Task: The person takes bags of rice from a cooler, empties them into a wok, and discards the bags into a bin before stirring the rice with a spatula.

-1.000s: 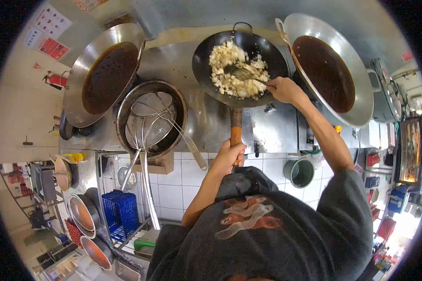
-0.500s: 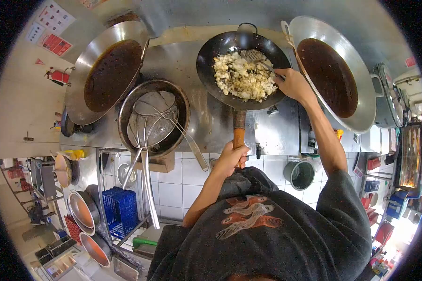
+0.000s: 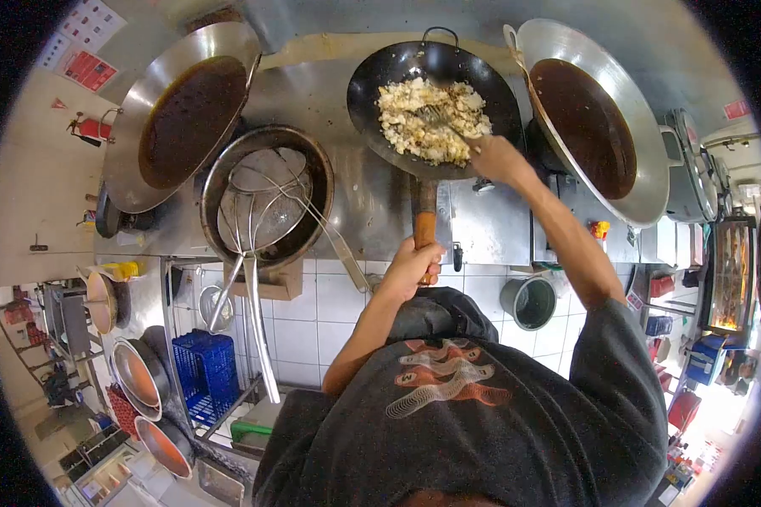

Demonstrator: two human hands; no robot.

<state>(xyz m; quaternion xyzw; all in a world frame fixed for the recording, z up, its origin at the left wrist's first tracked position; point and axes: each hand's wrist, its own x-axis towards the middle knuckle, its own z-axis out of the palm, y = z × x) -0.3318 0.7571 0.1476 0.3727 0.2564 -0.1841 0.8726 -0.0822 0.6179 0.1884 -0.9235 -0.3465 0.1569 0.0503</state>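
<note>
My left hand (image 3: 409,269) is wrapped round the wooden handle (image 3: 425,228) of a black wok (image 3: 365,103). Inside the wok lies crumbly white and yellow food (image 3: 404,100) with browned bits. My right hand (image 3: 497,159), over the wok's right rim, grips a slotted metal spatula (image 3: 435,117). Its blade is down in the middle of the food, partly covered by it, and blurred.
Wide metal pans of dark brown liquid stand left (image 3: 243,46) and right (image 3: 658,165) of the wok. A dark pot (image 3: 214,241) holds long-handled strainers (image 3: 258,329) jutting toward me. Below are a grey bucket (image 3: 528,304) and a blue crate (image 3: 205,372).
The spatula blade has moved from the far side of the food to its middle, with my right hand shifting nearer and slightly left. The food is pushed around. The whole view has shifted slightly.
</note>
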